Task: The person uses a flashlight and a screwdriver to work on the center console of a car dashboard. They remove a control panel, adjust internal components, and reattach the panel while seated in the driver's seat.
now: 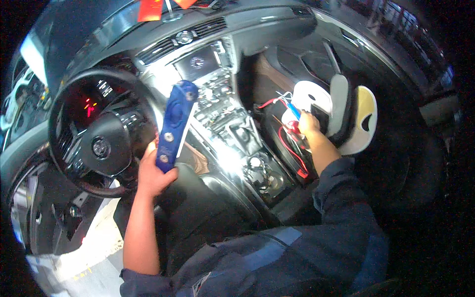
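Left hand gripping a blue case, right of the steering wheel; right hand closed on a blue tool; work apparently midway, red wire loose.

Blue strip: lower end partly hidden by left hand. Blue rod: lower end hidden in right hand. Red hanging: cut off by upper edge. Console buttons: blurred, too small to tell.

Car dashboard, black steering wheel, lit screen, bright glare on centre console
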{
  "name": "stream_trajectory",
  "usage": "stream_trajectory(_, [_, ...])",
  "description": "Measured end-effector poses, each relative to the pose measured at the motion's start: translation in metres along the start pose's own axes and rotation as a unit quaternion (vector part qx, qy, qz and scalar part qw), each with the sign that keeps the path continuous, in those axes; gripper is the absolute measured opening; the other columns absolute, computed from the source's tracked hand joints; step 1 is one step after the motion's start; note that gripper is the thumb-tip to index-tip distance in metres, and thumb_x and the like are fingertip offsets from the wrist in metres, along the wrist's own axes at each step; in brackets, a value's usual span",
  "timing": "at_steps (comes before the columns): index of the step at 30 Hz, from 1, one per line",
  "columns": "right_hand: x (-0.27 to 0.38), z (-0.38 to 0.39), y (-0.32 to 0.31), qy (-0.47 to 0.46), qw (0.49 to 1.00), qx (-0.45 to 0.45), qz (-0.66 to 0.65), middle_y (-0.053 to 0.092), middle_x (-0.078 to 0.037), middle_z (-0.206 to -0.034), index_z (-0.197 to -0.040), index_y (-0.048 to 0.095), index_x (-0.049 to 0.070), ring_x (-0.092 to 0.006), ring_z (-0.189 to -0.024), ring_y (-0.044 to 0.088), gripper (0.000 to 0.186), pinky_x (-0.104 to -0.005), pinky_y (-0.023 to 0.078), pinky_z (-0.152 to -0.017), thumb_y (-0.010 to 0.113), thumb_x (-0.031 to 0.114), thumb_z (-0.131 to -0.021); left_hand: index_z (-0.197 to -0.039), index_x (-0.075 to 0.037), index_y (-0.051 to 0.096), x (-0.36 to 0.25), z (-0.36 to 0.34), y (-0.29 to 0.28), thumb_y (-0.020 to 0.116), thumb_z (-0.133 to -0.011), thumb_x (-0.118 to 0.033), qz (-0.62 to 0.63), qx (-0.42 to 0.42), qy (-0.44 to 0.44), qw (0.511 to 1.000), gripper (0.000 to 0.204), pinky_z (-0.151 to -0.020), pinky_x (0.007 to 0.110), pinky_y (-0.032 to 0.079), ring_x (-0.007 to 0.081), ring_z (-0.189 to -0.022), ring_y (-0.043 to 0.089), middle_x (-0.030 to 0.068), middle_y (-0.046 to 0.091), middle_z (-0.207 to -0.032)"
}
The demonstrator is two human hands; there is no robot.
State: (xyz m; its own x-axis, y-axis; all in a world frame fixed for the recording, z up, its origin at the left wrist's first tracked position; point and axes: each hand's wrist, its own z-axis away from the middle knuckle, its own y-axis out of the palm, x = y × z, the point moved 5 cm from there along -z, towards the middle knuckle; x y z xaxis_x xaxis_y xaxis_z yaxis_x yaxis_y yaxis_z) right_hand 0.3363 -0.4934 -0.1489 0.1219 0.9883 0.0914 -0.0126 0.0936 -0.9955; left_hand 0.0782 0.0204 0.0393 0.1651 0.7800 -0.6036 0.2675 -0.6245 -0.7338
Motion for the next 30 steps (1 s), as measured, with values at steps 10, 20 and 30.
stream_trajectory(10, [-0.008,0.003,0.003,0.131,0.986,0.064,-0.085,0.071,-0.021,-0.126,-0.112,0.076,0.003,-0.0354,-0.117,0.070,0.031,-0.0448,0.057,-0.097,0.072,0.022,-0.087,-0.123,-0.001,0.066,-0.008,0.000,-0.003,0.078,-0.065,-0.022,0.016,0.015,0.005,1.000,0.063,-0.108,0.039,0.045,0.0348,-0.128,0.060,0.0190,0.062,-0.137])
stream_trajectory(20, [-0.003,0.007,0.002,0.137,0.988,0.065,-0.023,0.073,-0.019,-0.123,-0.112,0.076,0.002,-0.0337,-0.114,0.072,0.032,-0.0447,0.058,-0.095,0.067,0.027,-0.094,-0.127,-0.001,0.066,-0.005,-0.003,-0.003,0.078,-0.065,-0.023,0.003,0.021,0.016,1.000,0.066,-0.110,0.039,0.044,0.0332,-0.130,0.059,0.0173,0.062,-0.139])
stream_trajectory(30, [0.052,0.013,-0.141,-0.204,0.978,-0.003,-0.035,0.073,-0.024,-0.101,-0.117,0.074,0.005,-0.0367,-0.089,0.068,0.038,-0.0452,0.053,-0.079,0.067,0.033,-0.092,-0.119,-0.005,0.065,0.001,-0.003,-0.003,0.079,-0.067,-0.021,0.062,0.002,0.014,0.998,0.055,-0.089,0.037,0.053,0.0235,-0.095,0.068,0.0091,0.070,-0.107])
